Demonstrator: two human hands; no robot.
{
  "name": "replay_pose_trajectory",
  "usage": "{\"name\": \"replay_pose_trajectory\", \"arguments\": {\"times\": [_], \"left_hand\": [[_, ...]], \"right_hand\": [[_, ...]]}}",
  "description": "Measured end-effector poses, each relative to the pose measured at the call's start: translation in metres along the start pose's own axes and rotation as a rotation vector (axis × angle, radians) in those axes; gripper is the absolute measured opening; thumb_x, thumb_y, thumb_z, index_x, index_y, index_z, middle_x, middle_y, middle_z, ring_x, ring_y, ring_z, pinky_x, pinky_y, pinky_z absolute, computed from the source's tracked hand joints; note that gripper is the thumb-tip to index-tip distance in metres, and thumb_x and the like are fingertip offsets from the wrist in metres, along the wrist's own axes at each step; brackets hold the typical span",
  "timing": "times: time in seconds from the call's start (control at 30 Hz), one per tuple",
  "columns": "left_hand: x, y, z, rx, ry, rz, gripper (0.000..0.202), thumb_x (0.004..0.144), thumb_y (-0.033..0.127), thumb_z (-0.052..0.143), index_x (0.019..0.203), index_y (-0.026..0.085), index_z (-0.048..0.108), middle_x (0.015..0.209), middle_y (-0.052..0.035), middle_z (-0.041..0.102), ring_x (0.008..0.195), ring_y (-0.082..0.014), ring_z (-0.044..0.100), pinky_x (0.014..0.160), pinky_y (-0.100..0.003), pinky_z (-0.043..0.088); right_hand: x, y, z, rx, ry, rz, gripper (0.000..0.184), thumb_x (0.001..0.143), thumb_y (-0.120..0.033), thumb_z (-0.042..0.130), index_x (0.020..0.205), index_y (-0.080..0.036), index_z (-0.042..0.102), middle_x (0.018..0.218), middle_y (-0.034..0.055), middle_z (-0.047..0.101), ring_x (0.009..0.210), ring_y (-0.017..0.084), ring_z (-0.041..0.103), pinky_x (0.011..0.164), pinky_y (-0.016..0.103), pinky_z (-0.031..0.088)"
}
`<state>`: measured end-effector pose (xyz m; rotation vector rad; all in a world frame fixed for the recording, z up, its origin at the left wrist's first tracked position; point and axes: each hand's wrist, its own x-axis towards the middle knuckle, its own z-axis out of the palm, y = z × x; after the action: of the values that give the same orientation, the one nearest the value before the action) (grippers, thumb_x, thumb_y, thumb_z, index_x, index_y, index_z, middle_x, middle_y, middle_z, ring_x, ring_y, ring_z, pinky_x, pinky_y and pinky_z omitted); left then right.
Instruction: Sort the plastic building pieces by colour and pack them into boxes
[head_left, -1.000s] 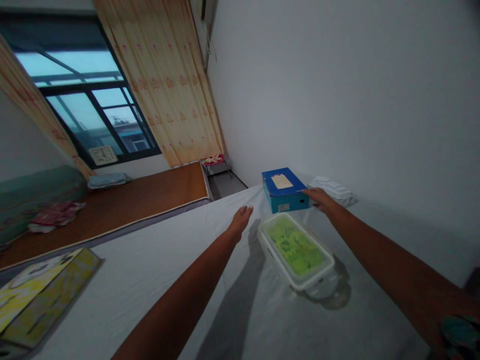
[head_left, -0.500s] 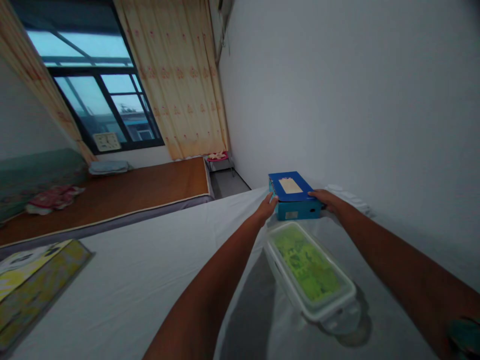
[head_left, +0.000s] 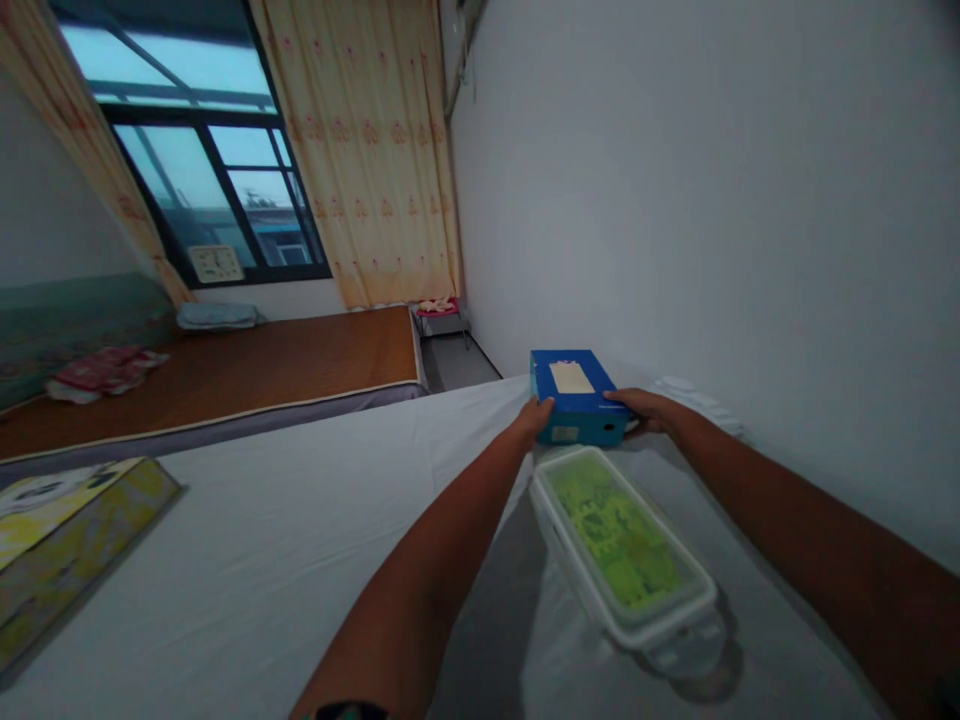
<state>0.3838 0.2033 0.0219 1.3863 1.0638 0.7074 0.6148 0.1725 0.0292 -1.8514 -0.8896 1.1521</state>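
A blue cardboard box (head_left: 607,372) with a pale label panel on its lid lies on the white-covered surface, close to the wall. My left hand (head_left: 534,416) grips its near left corner, thumb up at the lid's edge. On the right side my right hand (head_left: 646,406) holds the box, with the thumb on top and the other fingers lower down, partly hidden. The lid is down. Just nearer to me than the box stands a clear plastic container (head_left: 622,550) with a pale rim and bright green showing through its lid; neither hand touches it.
A yellow patterned box (head_left: 82,540) lies at the left on the white sheet (head_left: 315,560). White folded material (head_left: 701,405) sits by the wall right of my hand. Beyond are a brown mat-covered bed (head_left: 315,350), a small pink-topped stool (head_left: 439,308) and a curtained window.
My left fingers have closed in against the box's side. The box has shifted slightly left and turned a little, its lid edge now sitting straighter. The view has tilted slightly.
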Motion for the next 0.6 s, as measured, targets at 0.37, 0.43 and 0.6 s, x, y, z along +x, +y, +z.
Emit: {"name": "replay_pose_trajectory", "arguments": {"times": [0.37, 0.43, 0.6], "left_hand": [[-0.155, -0.003, -0.206, -0.238, 0.465, 0.13, 0.043, 0.084, 0.047, 0.056, 0.126, 0.039, 0.054, 0.132, -0.0017, 0.057, 0.115, -0.0253, 0.055, 0.08, -0.039, 0.054], [-0.202, -0.022, -0.243, -0.232, 0.578, 0.12, 0.045, 0.083, 0.047, 0.057, 0.127, 0.04, 0.054, 0.132, -0.0016, 0.057, 0.114, -0.0248, 0.055, 0.076, -0.035, 0.055], [-0.305, -0.079, -0.319, -0.252, 0.81, 0.014, 0.044, 0.08, 0.048, 0.062, 0.122, 0.038, 0.059, 0.129, -0.0025, 0.059, 0.112, -0.0256, 0.056, 0.07, -0.032, 0.055]], "right_hand": [[-0.111, -0.106, 0.216, -0.075, -0.432, -0.264, 0.026, 0.098, -0.037, 0.045, 0.119, -0.024, 0.052, 0.118, 0.0102, 0.063, 0.098, 0.023, 0.063, 0.081, 0.059, 0.057], [-0.137, -0.101, 0.274, -0.088, -0.525, -0.266, 0.027, 0.098, -0.038, 0.044, 0.121, -0.025, 0.051, 0.116, 0.0103, 0.064, 0.097, 0.023, 0.063, 0.081, 0.059, 0.057], [-0.195, -0.072, 0.404, -0.152, -0.705, -0.232, 0.032, 0.097, -0.04, 0.041, 0.123, -0.023, 0.05, 0.121, 0.0128, 0.061, 0.098, 0.025, 0.063, 0.074, 0.051, 0.06]]}}
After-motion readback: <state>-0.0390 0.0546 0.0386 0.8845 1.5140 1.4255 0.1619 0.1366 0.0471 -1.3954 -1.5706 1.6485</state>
